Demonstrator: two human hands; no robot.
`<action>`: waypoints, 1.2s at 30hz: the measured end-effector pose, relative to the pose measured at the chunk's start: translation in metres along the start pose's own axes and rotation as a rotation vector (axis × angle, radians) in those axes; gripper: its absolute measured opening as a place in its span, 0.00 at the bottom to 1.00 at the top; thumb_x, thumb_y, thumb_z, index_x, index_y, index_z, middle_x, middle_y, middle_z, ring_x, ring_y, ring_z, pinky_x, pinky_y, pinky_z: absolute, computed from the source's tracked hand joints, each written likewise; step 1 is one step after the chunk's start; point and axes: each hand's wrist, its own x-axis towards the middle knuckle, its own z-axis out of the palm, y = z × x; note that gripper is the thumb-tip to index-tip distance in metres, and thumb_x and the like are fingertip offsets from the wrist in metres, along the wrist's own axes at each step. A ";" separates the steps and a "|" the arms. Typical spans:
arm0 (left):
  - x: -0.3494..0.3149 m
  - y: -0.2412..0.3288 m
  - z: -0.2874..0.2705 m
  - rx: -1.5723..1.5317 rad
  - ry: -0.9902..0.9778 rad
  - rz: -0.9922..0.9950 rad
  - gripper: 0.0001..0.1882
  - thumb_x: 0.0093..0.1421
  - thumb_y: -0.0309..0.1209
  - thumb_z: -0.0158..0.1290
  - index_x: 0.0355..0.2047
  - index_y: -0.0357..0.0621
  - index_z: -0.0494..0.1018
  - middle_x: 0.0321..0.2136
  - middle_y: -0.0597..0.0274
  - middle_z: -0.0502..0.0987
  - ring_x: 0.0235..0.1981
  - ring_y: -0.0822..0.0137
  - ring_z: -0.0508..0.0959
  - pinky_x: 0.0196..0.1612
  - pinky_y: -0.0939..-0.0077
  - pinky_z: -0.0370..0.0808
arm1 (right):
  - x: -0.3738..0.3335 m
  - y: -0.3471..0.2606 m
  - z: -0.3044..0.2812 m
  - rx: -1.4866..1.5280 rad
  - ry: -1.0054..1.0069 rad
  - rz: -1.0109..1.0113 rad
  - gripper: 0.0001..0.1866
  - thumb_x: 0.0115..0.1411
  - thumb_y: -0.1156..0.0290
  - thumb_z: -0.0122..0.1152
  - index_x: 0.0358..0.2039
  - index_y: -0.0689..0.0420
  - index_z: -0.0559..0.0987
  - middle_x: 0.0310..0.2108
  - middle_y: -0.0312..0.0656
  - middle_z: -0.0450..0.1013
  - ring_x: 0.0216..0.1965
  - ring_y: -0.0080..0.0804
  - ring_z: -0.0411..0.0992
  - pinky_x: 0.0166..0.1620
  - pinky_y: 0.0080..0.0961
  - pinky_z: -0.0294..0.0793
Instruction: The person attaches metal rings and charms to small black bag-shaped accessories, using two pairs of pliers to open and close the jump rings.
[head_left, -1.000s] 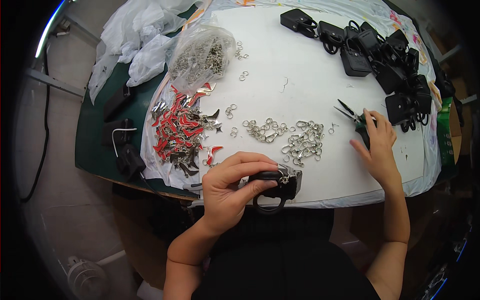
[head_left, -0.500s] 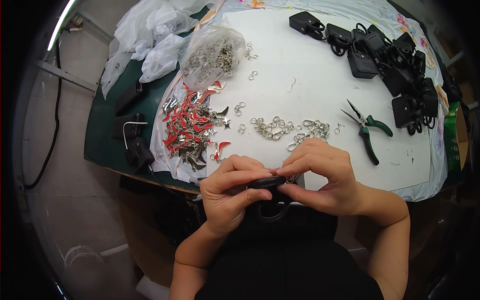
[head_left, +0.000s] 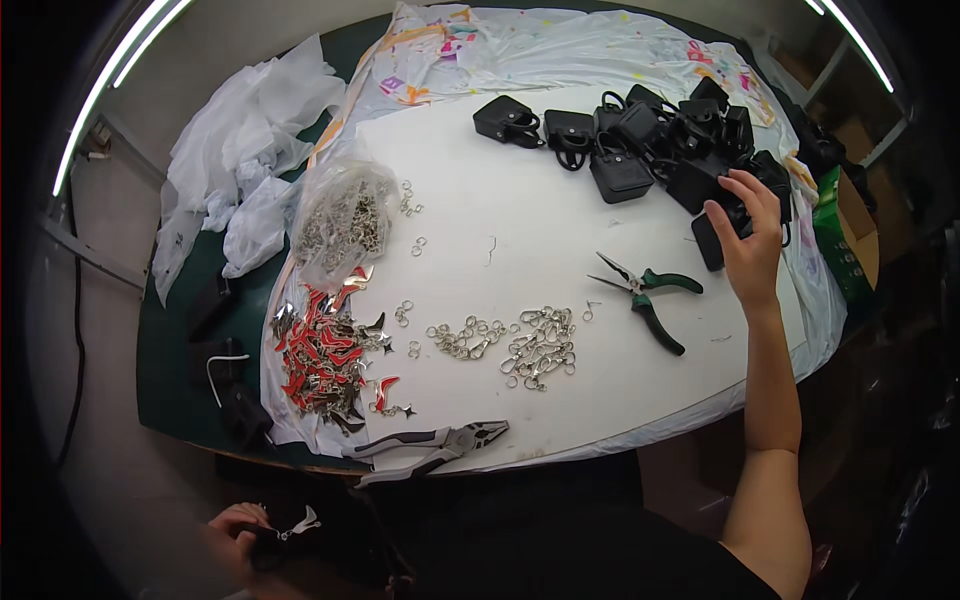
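Down at the lower left, below the table edge, my left hand (head_left: 240, 528) is closed on a small black bag (head_left: 268, 548), mostly hidden and dark. A silvery boot-shaped charm (head_left: 305, 522) hangs out from it. My right hand (head_left: 755, 235) is stretched to the far right, thumb and fingers apart, over a cluster of mini black handbags (head_left: 620, 178) with looped handles. One mini handbag (head_left: 708, 243) lies right beside its thumb; whether they touch I cannot tell.
Grey-handled pliers (head_left: 440, 447) lie at the table's front edge, green-handled long-nose pliers (head_left: 645, 295) toward the right. Silver clasps (head_left: 540, 345) and rings (head_left: 465, 338) sit mid-table. Red and black boot charms (head_left: 325, 350) are heaped left, below a plastic bag of metal parts (head_left: 345, 215).
My hands have parted from around the black bag. The left went down and left with it; the right moved up and right to the handbags. The view shifted, and the grey-handled pliers now show fully.
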 end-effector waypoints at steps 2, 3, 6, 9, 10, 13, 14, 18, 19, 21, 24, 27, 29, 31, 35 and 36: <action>-0.056 -0.015 -0.064 0.184 0.106 -0.335 0.20 0.52 0.33 0.67 0.40 0.34 0.74 0.31 0.52 0.78 0.35 0.60 0.79 0.44 0.65 0.74 | -0.001 0.062 -0.010 -0.175 0.102 0.159 0.21 0.57 0.59 0.70 0.47 0.59 0.81 0.52 0.45 0.74 0.56 0.44 0.68 0.60 0.37 0.64; -0.068 -0.020 -0.083 0.273 0.211 -0.522 0.25 0.48 0.31 0.70 0.44 0.34 0.75 0.34 0.51 0.80 0.40 0.58 0.81 0.48 0.63 0.75 | -0.004 0.094 -0.014 -0.227 0.137 0.254 0.24 0.58 0.55 0.69 0.47 0.59 0.81 0.53 0.44 0.73 0.58 0.45 0.67 0.61 0.38 0.63; -0.044 0.010 -0.053 0.374 0.062 -0.979 0.30 0.61 0.38 0.61 0.62 0.43 0.69 0.57 0.50 0.72 0.58 0.52 0.71 0.66 0.47 0.63 | -0.013 0.177 -0.009 -0.186 0.105 0.671 0.38 0.56 0.37 0.62 0.55 0.57 0.79 0.62 0.50 0.65 0.65 0.48 0.61 0.66 0.40 0.57; -0.006 0.039 0.000 0.461 -0.194 -0.544 0.28 0.57 0.29 0.63 0.59 0.37 0.71 0.56 0.51 0.74 0.57 0.59 0.73 0.61 0.65 0.67 | 0.001 0.152 0.031 -0.199 -0.002 0.632 0.44 0.51 0.29 0.59 0.59 0.49 0.76 0.65 0.48 0.63 0.67 0.49 0.57 0.67 0.48 0.54; 0.018 0.057 0.028 0.540 -0.360 -0.360 0.27 0.57 0.26 0.63 0.57 0.36 0.72 0.54 0.52 0.75 0.55 0.60 0.75 0.59 0.66 0.69 | 0.009 0.124 0.050 -0.128 -0.041 0.652 0.48 0.51 0.28 0.59 0.63 0.49 0.72 0.64 0.47 0.64 0.68 0.47 0.56 0.66 0.53 0.52; 0.092 0.066 0.088 0.541 -0.685 0.045 0.32 0.44 0.29 0.71 0.51 0.35 0.74 0.42 0.50 0.81 0.48 0.56 0.80 0.53 0.63 0.73 | 0.021 0.061 0.105 -0.135 -0.112 0.687 0.56 0.51 0.30 0.60 0.71 0.51 0.53 0.69 0.48 0.55 0.69 0.53 0.52 0.64 0.63 0.48; 0.114 0.064 0.112 0.468 -0.683 0.080 0.35 0.43 0.32 0.73 0.52 0.35 0.74 0.44 0.51 0.80 0.50 0.57 0.79 0.54 0.64 0.73 | 0.030 0.045 0.115 -0.068 -0.151 0.730 0.57 0.51 0.29 0.60 0.70 0.54 0.53 0.68 0.50 0.55 0.69 0.53 0.51 0.64 0.64 0.46; 0.198 0.053 0.241 0.438 -0.659 0.251 0.38 0.47 0.36 0.72 0.57 0.38 0.70 0.52 0.50 0.76 0.55 0.58 0.75 0.57 0.62 0.70 | 0.045 -0.014 0.164 0.066 -0.219 0.708 0.55 0.54 0.33 0.59 0.70 0.56 0.53 0.68 0.54 0.54 0.69 0.54 0.49 0.65 0.62 0.41; 0.215 0.051 0.270 0.506 -0.653 0.311 0.39 0.48 0.36 0.71 0.59 0.40 0.68 0.54 0.49 0.74 0.56 0.58 0.74 0.59 0.63 0.69 | 0.048 -0.029 0.182 0.130 -0.230 0.684 0.55 0.54 0.33 0.59 0.70 0.57 0.52 0.68 0.55 0.53 0.69 0.55 0.48 0.65 0.62 0.41; 0.246 0.030 0.317 0.618 -0.629 0.530 0.38 0.50 0.40 0.70 0.59 0.43 0.68 0.56 0.47 0.69 0.59 0.53 0.69 0.60 0.60 0.67 | 0.049 -0.064 0.200 0.220 -0.336 0.621 0.55 0.55 0.33 0.58 0.71 0.58 0.51 0.69 0.57 0.51 0.71 0.55 0.46 0.66 0.62 0.39; 0.273 0.006 0.367 0.893 -0.532 0.742 0.37 0.51 0.50 0.67 0.58 0.48 0.70 0.60 0.46 0.64 0.63 0.45 0.61 0.64 0.53 0.60 | 0.055 -0.076 0.183 0.469 -0.462 0.391 0.48 0.58 0.37 0.58 0.67 0.61 0.61 0.63 0.59 0.63 0.66 0.53 0.59 0.65 0.50 0.54; 0.279 -0.008 0.364 1.042 -0.520 0.614 0.39 0.49 0.56 0.66 0.57 0.50 0.71 0.60 0.47 0.65 0.64 0.43 0.59 0.62 0.37 0.56 | 0.079 -0.038 0.138 0.524 -0.063 0.081 0.28 0.60 0.49 0.64 0.46 0.64 0.80 0.49 0.54 0.76 0.55 0.51 0.71 0.59 0.38 0.67; 0.283 -0.012 0.363 1.070 -0.516 0.626 0.39 0.49 0.56 0.67 0.57 0.52 0.71 0.60 0.49 0.65 0.64 0.43 0.59 0.61 0.36 0.54 | 0.105 0.053 0.102 0.229 0.186 0.144 0.22 0.58 0.53 0.66 0.41 0.60 0.82 0.47 0.49 0.76 0.51 0.50 0.72 0.57 0.40 0.68; 0.287 -0.016 0.361 1.083 -0.506 0.660 0.39 0.49 0.56 0.67 0.57 0.54 0.72 0.61 0.51 0.65 0.64 0.44 0.59 0.61 0.38 0.54 | 0.117 0.161 0.068 -0.074 0.258 0.460 0.25 0.57 0.49 0.65 0.43 0.58 0.82 0.49 0.50 0.76 0.52 0.49 0.71 0.57 0.41 0.68; 0.288 0.001 0.365 1.008 -0.607 0.802 0.37 0.48 0.55 0.67 0.57 0.59 0.72 0.63 0.57 0.63 0.65 0.47 0.57 0.62 0.43 0.52 | 0.100 0.304 0.020 -0.413 0.086 1.060 0.39 0.54 0.37 0.61 0.53 0.59 0.79 0.56 0.54 0.73 0.59 0.53 0.68 0.60 0.43 0.68; 0.290 0.007 0.372 0.966 -0.702 0.851 0.37 0.48 0.55 0.67 0.57 0.59 0.72 0.63 0.57 0.63 0.65 0.46 0.57 0.62 0.43 0.52 | 0.098 0.317 0.017 -0.340 0.031 1.082 0.41 0.53 0.36 0.61 0.54 0.59 0.78 0.57 0.55 0.72 0.59 0.53 0.68 0.60 0.42 0.67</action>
